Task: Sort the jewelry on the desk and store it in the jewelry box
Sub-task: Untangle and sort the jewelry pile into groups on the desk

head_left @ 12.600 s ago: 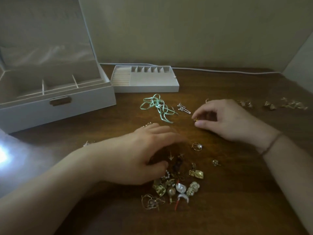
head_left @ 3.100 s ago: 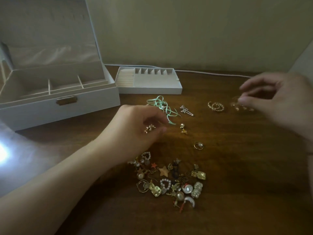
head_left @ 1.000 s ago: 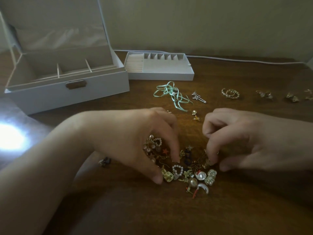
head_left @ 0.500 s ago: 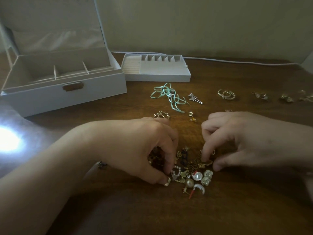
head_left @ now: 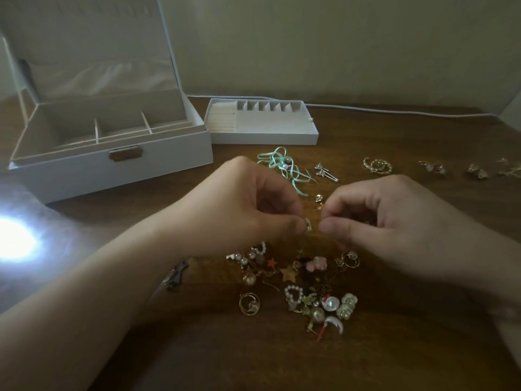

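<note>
Blurring in dim light, the small gold earring (head_left: 308,223) pinched by the left hand (head_left: 248,204) is hard to identify. Whether the right hand (head_left: 375,218), fingers curled with tips together, holds anything, I cannot tell. Both hover over the tangled pile of mixed jewelry (head_left: 298,283) on the dark wooden table (head_left: 408,348); the open white jewelry box (head_left: 112,142) stands far left.

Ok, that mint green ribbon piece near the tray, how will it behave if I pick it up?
The mint ribbon piece looks floppy: thin loose loops and trailing tails, so it will probably droop and swing. Probably light. Its tails lie near the stud earrings and could drag them.
</note>
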`<state>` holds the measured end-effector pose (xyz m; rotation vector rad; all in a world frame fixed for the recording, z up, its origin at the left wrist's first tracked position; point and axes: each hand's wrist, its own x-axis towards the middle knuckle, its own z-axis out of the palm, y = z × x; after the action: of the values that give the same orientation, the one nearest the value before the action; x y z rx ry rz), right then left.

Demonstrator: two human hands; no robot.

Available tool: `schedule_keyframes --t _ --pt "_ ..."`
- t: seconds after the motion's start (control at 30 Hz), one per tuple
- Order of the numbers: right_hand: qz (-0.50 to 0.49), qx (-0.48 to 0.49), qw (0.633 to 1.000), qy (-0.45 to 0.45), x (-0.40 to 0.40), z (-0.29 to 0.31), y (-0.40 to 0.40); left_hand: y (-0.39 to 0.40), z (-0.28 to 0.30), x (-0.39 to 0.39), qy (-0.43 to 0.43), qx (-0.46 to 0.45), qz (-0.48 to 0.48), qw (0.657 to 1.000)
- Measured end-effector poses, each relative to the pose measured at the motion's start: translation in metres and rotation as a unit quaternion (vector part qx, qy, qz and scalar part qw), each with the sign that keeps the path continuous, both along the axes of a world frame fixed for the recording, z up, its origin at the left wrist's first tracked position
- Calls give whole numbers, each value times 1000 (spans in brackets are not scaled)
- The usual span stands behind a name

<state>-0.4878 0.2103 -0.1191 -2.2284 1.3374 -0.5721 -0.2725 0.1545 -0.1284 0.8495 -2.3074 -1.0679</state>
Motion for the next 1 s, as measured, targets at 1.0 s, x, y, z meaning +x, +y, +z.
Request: schedule_keyframes --t 1.0 --pt "-89 71 977 -183 5 -11 -9 3 -14 -14 97 115 112 982"
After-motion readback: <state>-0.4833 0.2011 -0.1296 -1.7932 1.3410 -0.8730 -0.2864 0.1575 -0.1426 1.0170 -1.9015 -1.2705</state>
